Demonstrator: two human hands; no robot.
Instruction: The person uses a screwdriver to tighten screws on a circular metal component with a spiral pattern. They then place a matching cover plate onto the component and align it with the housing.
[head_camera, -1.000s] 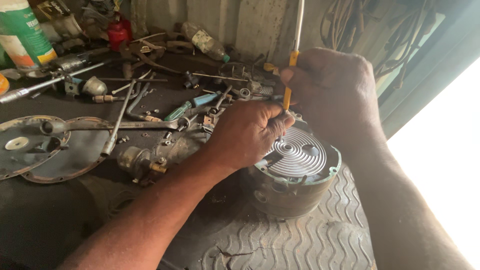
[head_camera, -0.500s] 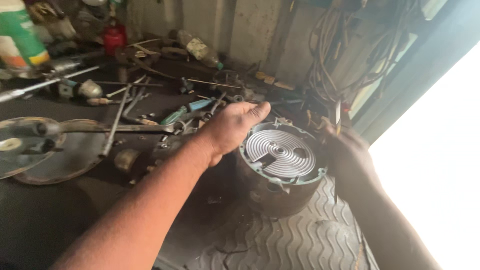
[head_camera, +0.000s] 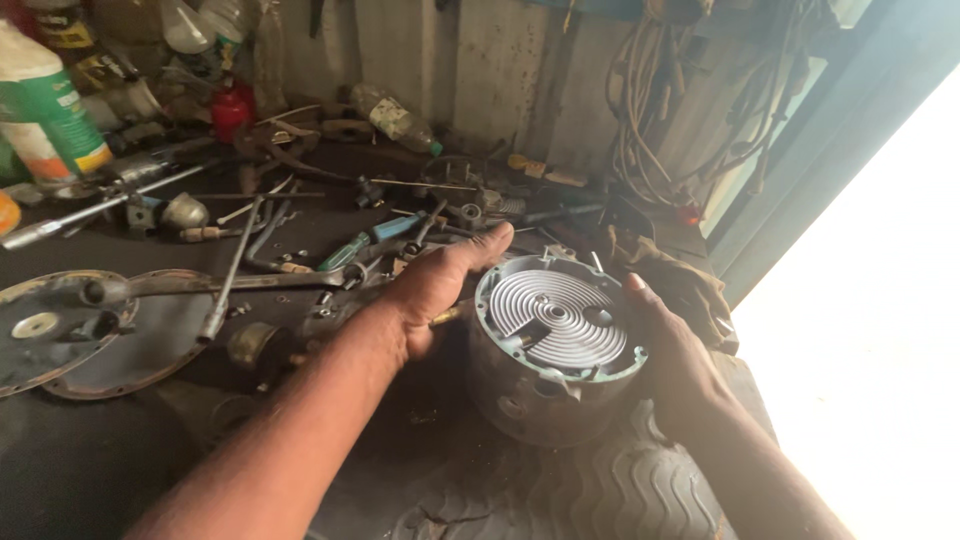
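Now both hands are flanking a round metal housing with a spiral-grooved top, which is sitting on a ribbed tyre at the near edge of the cluttered table. The left hand is lying flat against the left side of the housing, fingers stretched toward its far rim, palm pressed to the wall but not curled around it. The right hand is cupping the right side, thumb near the rim; its fingers are going round the back, so I cannot tell how firmly that grip is closing. Neither hand is holding a tool.

To steady or turn the housing well, the judgement is that both palms should be pressing evenly from opposite sides, low on the wall rather than on the thin rim tabs, since the tyre gives a soft, uneven seat and the housing could be tipping. Fingertips are better kept off the spiral face.

Left of the housing, a long bar is lying across a flat round plate; behind the housing a blue-handled screwdriver is resting among loose parts.
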